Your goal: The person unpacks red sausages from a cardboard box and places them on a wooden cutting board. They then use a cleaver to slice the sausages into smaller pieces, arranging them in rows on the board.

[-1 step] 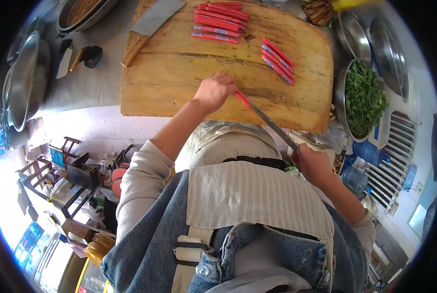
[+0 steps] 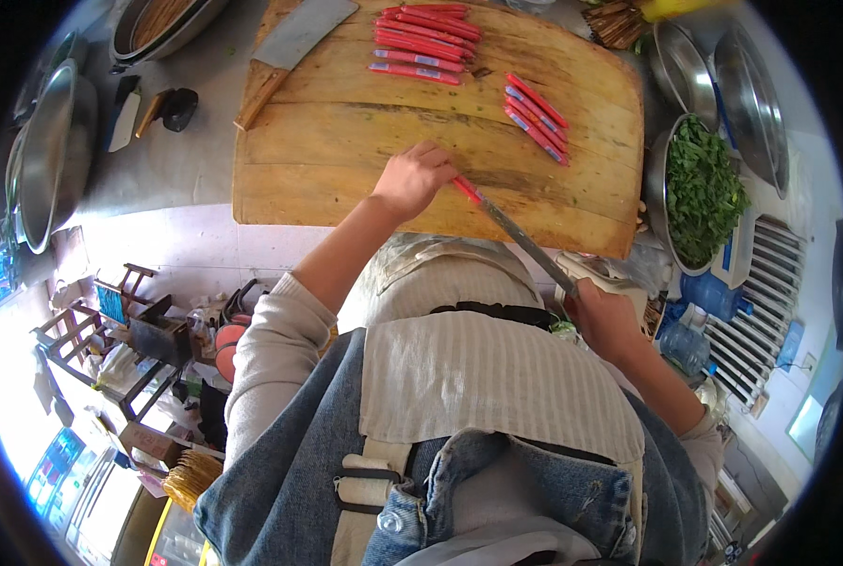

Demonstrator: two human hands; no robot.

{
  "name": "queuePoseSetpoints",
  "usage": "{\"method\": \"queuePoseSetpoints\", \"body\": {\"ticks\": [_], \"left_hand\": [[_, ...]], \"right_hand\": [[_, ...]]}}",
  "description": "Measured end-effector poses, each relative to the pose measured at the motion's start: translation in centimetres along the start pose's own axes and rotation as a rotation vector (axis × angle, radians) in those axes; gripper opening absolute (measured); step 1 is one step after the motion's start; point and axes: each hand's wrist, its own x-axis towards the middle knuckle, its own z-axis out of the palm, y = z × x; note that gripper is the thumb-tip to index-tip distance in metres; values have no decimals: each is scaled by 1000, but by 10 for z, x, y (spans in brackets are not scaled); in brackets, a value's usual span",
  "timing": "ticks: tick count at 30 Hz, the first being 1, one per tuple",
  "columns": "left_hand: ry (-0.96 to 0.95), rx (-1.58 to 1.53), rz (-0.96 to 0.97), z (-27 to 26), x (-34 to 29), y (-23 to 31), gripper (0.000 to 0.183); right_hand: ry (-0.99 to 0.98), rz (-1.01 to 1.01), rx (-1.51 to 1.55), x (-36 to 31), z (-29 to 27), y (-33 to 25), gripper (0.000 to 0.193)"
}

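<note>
My left hand (image 2: 414,179) is closed around a red-wrapped sausage (image 2: 467,190) above the near part of the wooden cutting board (image 2: 327,179). The other end of the sausage sticks out to the right. In my right hand (image 2: 605,319) is a long, narrow knife (image 2: 533,248), its handle hidden in the fist. The blade slants up to the left, and its tip meets the sausage's exposed end. A pile of red-wrapped sausages (image 2: 426,42) lies at the board's far side. A smaller group of them (image 2: 537,118) lies further right.
A cleaver (image 2: 304,33) rests on the board's far left. Beyond the left edge are a small white-bladed tool (image 2: 124,118) and metal basins (image 2: 49,156). To the right stand a bowl of green leaves (image 2: 702,193) and metal bowls (image 2: 683,71). My apron (image 2: 497,377) nears the board's front edge.
</note>
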Motion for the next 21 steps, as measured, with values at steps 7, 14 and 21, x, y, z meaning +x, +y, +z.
{"method": "queuePoseSetpoints", "body": {"ticks": [7,14,21], "left_hand": [[162,142,55,7,-13,10,16],[202,102,16,10,-21,16,18],[180,73,-15,8,-21,17,18]], "right_hand": [[298,-108,104,60,14,-22,13],[301,-136,115,72,7,-32,14],[264,-160,128,80,-2,-43,14]]}}
